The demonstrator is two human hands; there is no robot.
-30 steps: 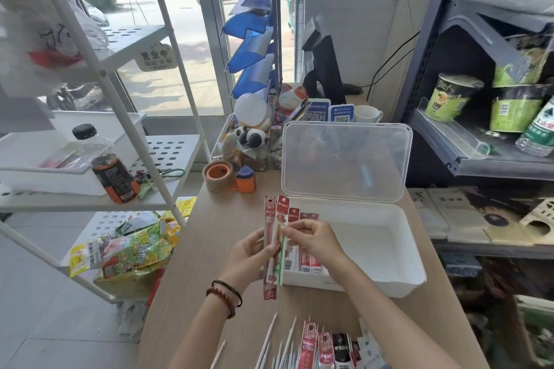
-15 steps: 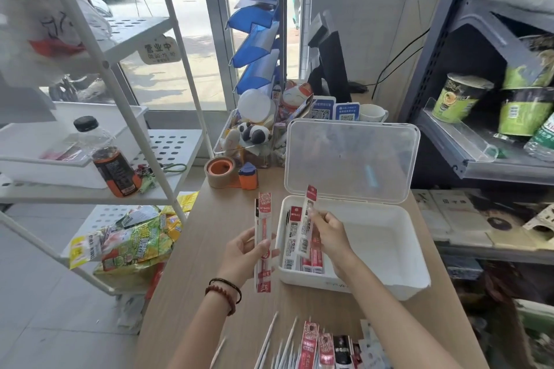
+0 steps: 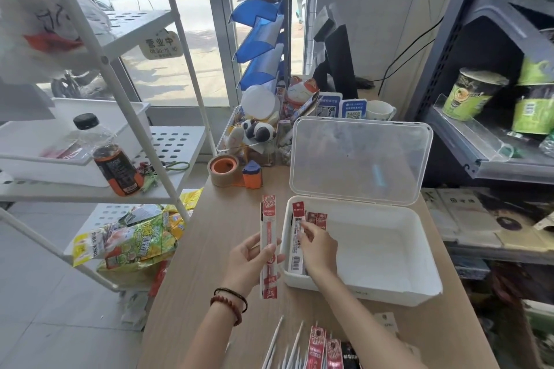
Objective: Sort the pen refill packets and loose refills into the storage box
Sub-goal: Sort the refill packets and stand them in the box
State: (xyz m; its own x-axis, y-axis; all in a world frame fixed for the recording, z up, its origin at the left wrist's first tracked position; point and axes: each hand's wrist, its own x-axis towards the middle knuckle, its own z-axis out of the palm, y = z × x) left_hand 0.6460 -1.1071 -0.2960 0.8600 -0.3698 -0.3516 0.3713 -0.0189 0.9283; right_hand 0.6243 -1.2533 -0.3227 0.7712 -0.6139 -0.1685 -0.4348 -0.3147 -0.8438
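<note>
A white storage box (image 3: 386, 266) stands open on the wooden counter, its clear lid (image 3: 359, 162) upright behind it. My left hand (image 3: 248, 260) holds a long red-and-white refill packet (image 3: 268, 237) upright, just left of the box. My right hand (image 3: 317, 244) reaches into the box's left end and pinches a refill packet (image 3: 296, 237) that lies against the left wall. Two more red packets (image 3: 317, 219) lie beside it in the box. Loose white refills (image 3: 287, 344) and several red packets (image 3: 322, 350) lie at the counter's near edge.
A tape roll (image 3: 223, 169) and an orange sharpener (image 3: 252, 175) sit behind the left hand. A clear bin of toys (image 3: 254, 135) stands further back. A white wire rack with a bottle (image 3: 112, 159) is on the left, and dark shelving with cups (image 3: 476, 93) on the right.
My right hand has carried its packet down from above the box rim into the box's left end. My left hand keeps holding its packet in about the same place.
</note>
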